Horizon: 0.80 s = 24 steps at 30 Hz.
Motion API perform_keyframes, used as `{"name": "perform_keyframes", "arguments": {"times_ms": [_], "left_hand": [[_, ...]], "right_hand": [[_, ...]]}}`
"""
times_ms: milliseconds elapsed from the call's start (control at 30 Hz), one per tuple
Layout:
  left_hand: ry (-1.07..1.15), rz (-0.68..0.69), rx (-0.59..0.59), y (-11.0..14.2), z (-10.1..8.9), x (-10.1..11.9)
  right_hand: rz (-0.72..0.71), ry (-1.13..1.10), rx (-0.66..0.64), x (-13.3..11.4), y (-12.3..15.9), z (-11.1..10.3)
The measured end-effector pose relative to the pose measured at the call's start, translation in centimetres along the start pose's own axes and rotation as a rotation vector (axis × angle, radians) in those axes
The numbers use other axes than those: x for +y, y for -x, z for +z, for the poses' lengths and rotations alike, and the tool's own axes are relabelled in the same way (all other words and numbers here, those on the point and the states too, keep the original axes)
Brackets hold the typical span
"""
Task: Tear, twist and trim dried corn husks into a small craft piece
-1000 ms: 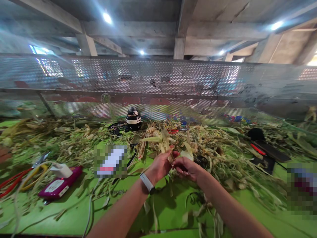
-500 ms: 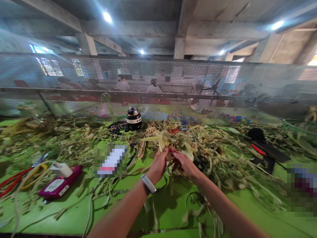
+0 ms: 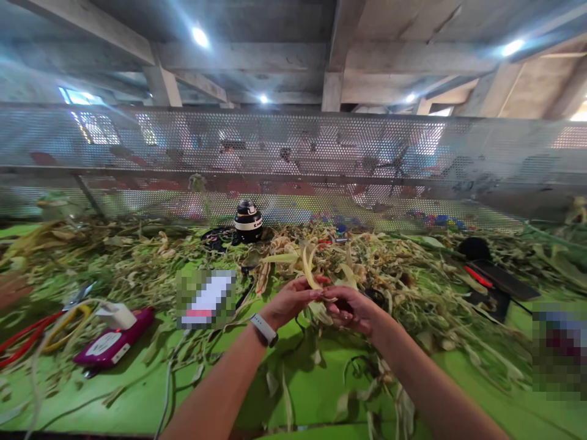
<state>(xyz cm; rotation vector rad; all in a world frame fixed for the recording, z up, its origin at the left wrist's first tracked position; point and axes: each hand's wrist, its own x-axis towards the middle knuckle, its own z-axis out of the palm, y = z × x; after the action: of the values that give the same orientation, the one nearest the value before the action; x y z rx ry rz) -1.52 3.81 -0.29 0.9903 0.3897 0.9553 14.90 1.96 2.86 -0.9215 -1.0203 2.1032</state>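
Note:
My left hand (image 3: 291, 300), with a pale watch band at its wrist, pinches the lower end of a pale yellow husk strip (image 3: 308, 264). The strip curves upward from my fingertips. My right hand (image 3: 352, 305) meets the left at the same spot, thumb and fingers closed on the husk's end. Part of the husk (image 3: 321, 313) hangs below the fingers. Exactly how the fingers grip it is partly hidden. Behind the hands lies a heap of dry husk leaves (image 3: 394, 269) on the green table (image 3: 321, 391).
A black cup-like container (image 3: 248, 221) stands behind the hands. To the left are a phone (image 3: 208, 299), a magenta power bank (image 3: 114, 342) with a white plug (image 3: 117, 315), and red-handled scissors (image 3: 32, 336). A dark phone (image 3: 504, 278) lies right. A perforated metal panel (image 3: 298, 153) runs across the back.
Both hands have come slightly down and their wrists have turned. The husk strip between them now stands out longer and more curved, and the right fingers have curled in.

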Motion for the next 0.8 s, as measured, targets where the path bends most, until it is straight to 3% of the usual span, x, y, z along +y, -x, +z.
{"name": "perform_keyframes", "arguments": {"times_ms": [100,233,467,600,800], "left_hand": [[-0.037,0.02,0.071,0.1,-0.4,0.1],[-0.041,0.017,0.107,0.0,-0.1,0.3],[-0.029,0.064,0.204,-0.2,0.0,0.4],[-0.078,0.107,0.254,-0.4,-0.4,0.3],[-0.049,0.149,0.251,-0.6,-0.7,0.2]], "right_hand": [[-0.021,-0.028,-0.04,0.0,0.2,0.2],[-0.062,-0.044,0.001,0.1,0.3,0.5],[-0.194,0.203,0.221,0.5,-0.4,0.0],[-0.356,0.382,0.376,0.7,-0.9,-0.2],[-0.631,0.706,0.37,1.1,-1.0,-0.3]]}}
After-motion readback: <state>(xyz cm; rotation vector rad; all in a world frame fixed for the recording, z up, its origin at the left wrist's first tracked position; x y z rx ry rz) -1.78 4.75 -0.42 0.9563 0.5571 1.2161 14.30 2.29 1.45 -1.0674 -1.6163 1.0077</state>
